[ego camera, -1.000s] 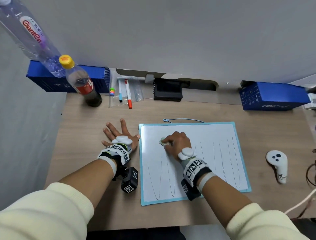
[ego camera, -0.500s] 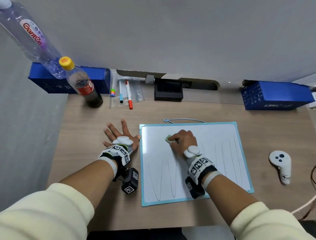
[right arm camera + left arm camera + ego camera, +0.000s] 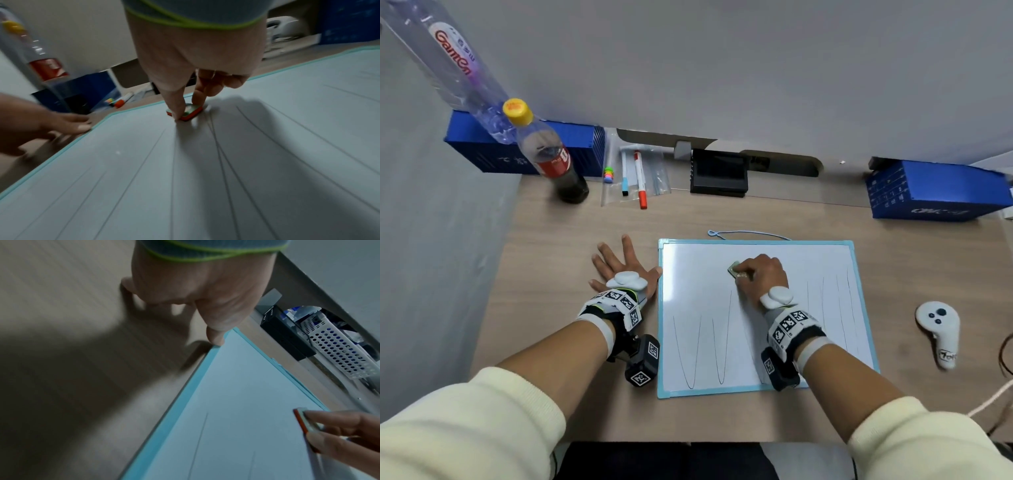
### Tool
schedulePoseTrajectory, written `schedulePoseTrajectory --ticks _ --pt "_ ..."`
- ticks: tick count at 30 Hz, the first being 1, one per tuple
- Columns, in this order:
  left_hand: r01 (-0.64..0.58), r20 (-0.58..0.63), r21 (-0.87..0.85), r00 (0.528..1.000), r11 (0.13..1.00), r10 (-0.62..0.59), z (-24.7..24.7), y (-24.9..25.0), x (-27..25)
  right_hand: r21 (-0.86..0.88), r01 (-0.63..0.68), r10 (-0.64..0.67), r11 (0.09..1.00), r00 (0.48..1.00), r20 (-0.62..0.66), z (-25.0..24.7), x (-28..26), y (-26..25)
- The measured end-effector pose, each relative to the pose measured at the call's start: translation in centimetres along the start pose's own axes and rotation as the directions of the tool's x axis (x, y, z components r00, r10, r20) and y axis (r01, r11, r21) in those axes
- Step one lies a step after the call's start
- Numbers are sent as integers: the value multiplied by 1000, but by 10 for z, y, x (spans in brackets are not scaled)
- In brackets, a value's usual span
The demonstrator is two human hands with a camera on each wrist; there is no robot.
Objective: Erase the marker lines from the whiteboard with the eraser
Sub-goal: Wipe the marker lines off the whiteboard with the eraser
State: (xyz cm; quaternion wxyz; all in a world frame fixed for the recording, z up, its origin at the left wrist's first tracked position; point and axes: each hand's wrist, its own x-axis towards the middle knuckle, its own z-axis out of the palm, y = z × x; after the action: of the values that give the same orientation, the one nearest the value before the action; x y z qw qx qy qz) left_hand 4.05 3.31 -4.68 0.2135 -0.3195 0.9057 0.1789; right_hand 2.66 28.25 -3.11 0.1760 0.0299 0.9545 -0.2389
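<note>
At the far left of the wooden table (image 3: 722,219) a tall clear water bottle (image 3: 453,72) leans against a blue box (image 3: 493,150), with a yellow-capped cola bottle (image 3: 548,154) just in front. Beside it lies a clear plastic bag (image 3: 654,178) holding a red-tipped marker (image 3: 640,181), then a small black device (image 3: 719,173).

The left hand (image 3: 625,270) lies flat on the table with fingers spread and straight, holding nothing; its thumb tip touches the left rim of the light-blue-framed whiteboard (image 3: 756,246). Thin marker lines (image 3: 717,342) loop across the lower part of the board.

The right hand (image 3: 760,274) pinches the small eraser with an orange base (image 3: 190,112) between curled thumb and fingers, pressing it flat on the board's upper middle. Compared with a second ago, hand and eraser are further right, and the line tops to their left are gone.

A white handheld controller (image 3: 938,332) lies right of the board, another blue box (image 3: 935,192) behind.
</note>
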Motion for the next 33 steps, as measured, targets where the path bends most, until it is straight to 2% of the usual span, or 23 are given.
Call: schedulePoseTrajectory --ticks 4,7,10,12,14,18,20,25,31,33 --pt "40 -3 -8 999 999 -40 11 1 -16 1 190 -188 982 970 158 13 -26 -4" --pt "90 -14 -8 996 996 -90 14 3 -29 -80 274 -253 958 945 205 5 -26 8" --pt "116 3 -8 993 993 -116 18 3 -36 -51 139 -136 989 989 60 -15 2 26" --pt "117 12 -3 993 993 -117 21 2 -37 -26 95 -95 995 995 -6 -24 15 33" --pt "120 11 4 993 993 -120 26 2 -39 -27 145 -144 989 989 25 -22 13 33" --pt "138 -28 32 990 990 -137 29 2 -37 -41 286 -275 957 947 168 -4 -12 26" --pt "140 -24 38 990 989 -140 30 3 -37 -96 324 -301 941 933 194 -8 -9 28" --pt "144 -57 20 988 989 -142 33 5 -39 -101 191 -190 976 982 24 -28 20 41" --pt "169 -113 -16 979 986 -169 39 9 -41 -89 347 -327 934 927 186 -8 -23 39" --pt "180 -107 -9 978 984 -180 39 11 -40 -141 326 -300 935 938 173 -20 -17 48"
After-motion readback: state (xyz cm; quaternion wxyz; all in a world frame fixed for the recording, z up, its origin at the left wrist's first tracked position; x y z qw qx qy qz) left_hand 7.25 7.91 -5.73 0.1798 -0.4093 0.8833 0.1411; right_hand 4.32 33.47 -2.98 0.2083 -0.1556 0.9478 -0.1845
